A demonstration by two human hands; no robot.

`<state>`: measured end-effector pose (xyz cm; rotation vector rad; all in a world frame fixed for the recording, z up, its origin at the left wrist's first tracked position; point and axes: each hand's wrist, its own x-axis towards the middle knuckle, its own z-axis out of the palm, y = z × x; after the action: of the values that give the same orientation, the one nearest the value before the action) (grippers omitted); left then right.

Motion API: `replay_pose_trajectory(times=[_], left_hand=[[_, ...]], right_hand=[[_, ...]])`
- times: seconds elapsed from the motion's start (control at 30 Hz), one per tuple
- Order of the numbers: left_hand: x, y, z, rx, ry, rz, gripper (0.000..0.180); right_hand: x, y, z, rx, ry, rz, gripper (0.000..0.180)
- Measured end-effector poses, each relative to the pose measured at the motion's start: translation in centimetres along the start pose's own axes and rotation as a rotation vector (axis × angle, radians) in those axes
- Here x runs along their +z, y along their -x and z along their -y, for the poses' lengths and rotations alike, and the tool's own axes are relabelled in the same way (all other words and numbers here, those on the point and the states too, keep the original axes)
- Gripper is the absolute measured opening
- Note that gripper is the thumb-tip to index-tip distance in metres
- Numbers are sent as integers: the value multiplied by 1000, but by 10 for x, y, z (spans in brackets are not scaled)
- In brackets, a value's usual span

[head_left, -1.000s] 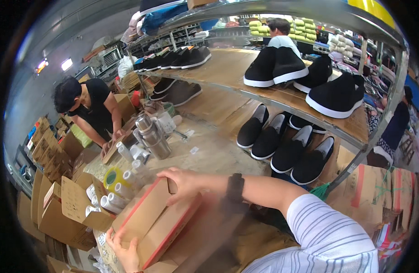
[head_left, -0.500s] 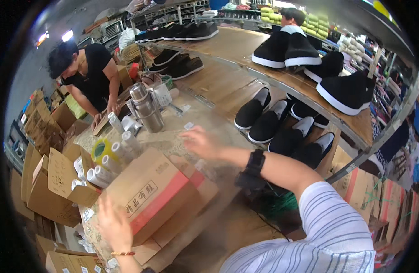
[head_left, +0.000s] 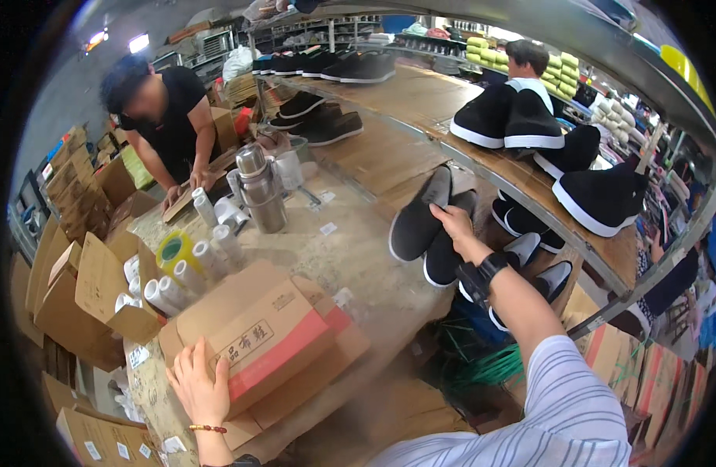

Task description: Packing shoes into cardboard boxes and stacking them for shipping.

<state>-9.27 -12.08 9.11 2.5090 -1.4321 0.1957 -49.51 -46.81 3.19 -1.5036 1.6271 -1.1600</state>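
Note:
My left hand (head_left: 198,389) lies with fingers spread on the near left end of a brown cardboard box (head_left: 280,311) with a red stripe. The box rests on the worktable. At the shelf on the right, my right hand (head_left: 457,231) grips a pair of black cloth slip-on shoes (head_left: 419,226) with white sole edges, its thumb and fingers closed at their openings. The two shoes hang side by side, tilted, over the table's right edge. More black shoes (head_left: 523,247) sit on the lower shelf behind my right wrist.
Black shoes (head_left: 533,117) with white soles line the upper shelf board. A steel flask (head_left: 261,194), white rolls (head_left: 188,274) and a yellow tape roll (head_left: 173,253) stand beyond the box. Open cartons (head_left: 74,327) flank the table's left. A person (head_left: 167,117) in black works across it.
My right hand has moved from above the table to the lower shelf and taken hold of a pair of shoes. My left hand has settled onto the box's near end.

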Motion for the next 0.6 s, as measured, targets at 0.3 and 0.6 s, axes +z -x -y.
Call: replay_pose_trajectory(times=[0.3, 0.6], left_hand=[[-17, 20, -19, 131, 165, -406, 41], [8, 54, -41, 169, 205, -497, 29]], right_hand=[[46, 106, 71, -178, -1530, 714, 29], [177, 127, 162, -170, -2041, 1156, 34]])
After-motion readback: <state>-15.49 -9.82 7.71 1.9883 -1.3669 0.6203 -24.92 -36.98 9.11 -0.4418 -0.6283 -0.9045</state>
